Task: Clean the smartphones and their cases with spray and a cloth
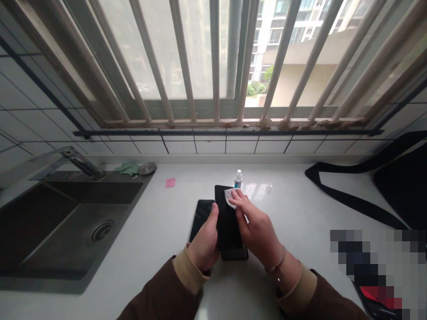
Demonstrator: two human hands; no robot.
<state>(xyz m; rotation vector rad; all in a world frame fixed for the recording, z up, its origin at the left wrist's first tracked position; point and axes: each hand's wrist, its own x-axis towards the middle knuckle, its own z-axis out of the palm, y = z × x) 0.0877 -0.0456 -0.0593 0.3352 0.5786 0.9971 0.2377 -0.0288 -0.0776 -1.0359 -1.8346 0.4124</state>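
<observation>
My left hand point(204, 242) is closed on the left edge of a black phone point(227, 229), its thumb lying along that edge. Pinched in the fingers of my right hand point(255, 222) is a white cloth point(230, 195), pressed against the upper right part of the phone's dark face. On the counter to the left lies a second dark phone point(200, 215), partly covered by my left hand. Another dark flat object point(235, 254) shows below the held phone's lower end; its kind is hidden. A small white bottle with a blue label point(238, 178) stands just behind the phone.
A dark sink point(70, 235) with a faucet point(85, 164) is at left. A green cloth point(128, 168) and drain strainer point(147, 169) sit by its rim. A pink paper point(170, 182) and a small clear cap point(268, 188) lie on the counter. A black strap point(353, 206) is at right.
</observation>
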